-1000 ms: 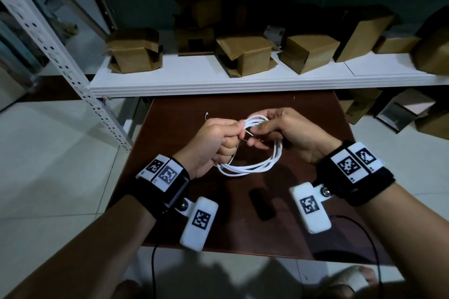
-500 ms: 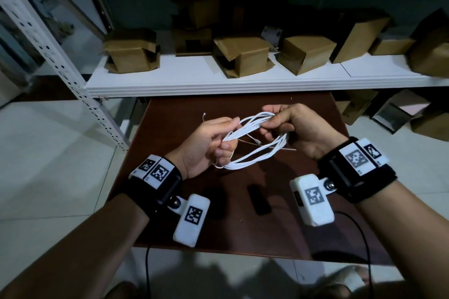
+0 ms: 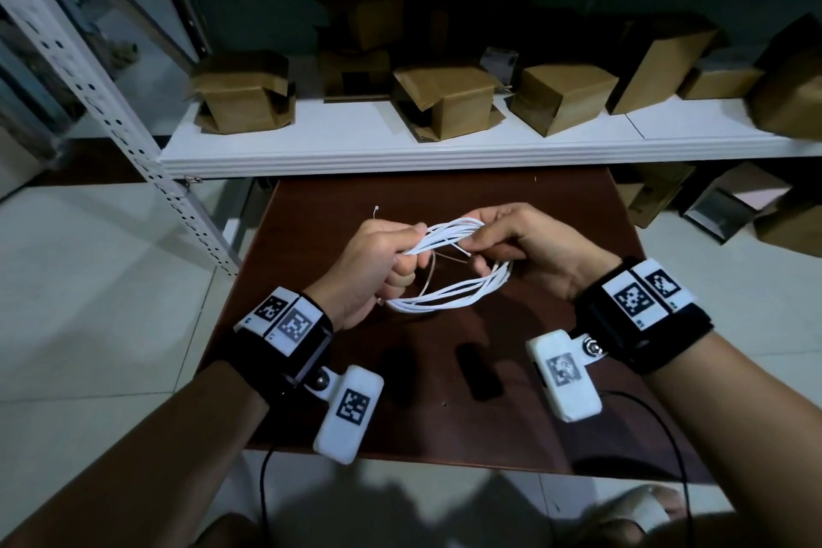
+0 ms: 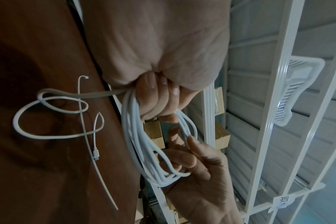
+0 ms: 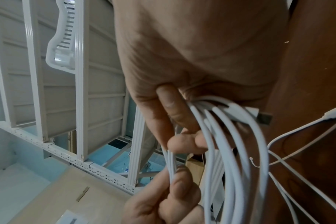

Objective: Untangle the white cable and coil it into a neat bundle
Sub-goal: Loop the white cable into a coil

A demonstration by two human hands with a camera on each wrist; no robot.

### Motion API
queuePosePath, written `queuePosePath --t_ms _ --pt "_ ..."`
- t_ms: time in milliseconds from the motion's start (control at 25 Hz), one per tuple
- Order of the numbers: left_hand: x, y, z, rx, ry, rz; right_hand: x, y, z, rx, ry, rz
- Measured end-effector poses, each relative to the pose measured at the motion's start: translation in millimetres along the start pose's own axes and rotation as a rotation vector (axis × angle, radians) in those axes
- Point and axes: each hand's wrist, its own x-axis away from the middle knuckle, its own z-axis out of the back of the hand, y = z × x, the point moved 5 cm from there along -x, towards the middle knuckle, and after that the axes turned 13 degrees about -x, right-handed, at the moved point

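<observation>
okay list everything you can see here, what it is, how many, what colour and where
white cable: one, white, coiled in loops, held above the table
cable tie: one, white, thin, beside the coil
table: one, dark brown, below the hands
shelf: one, white, behind the table
cardboard boxes: several, brown, on and under the shelf
dark object: one, black, on the table, unclear
left hand: grips the coil
right hand: pinches the coil

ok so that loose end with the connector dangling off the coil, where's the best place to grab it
Probably pinch the strand just behind the small connector, coming from the table side. The tail loops free below the left hand, clear of the bunched white cable, so nothing blocks that approach. The right hand pinches the coil's far end, so it would have to let go first.
</observation>
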Motion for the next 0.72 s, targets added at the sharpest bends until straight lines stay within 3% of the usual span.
queuePosePath --t_ms 280,600,720 --pt "0 3 -5 -0.091 -0.056 -0.081 5 3 -7 0.059 -0.176 -0.045" --pt "-4 5 -26 -0.318 -0.059 -0.065 6 18 -13 0.279 -0.059 -0.14" --pt "-7 8 -27 -0.37 0.012 -0.119 5 17 -14 0.382 0.048 -0.065"
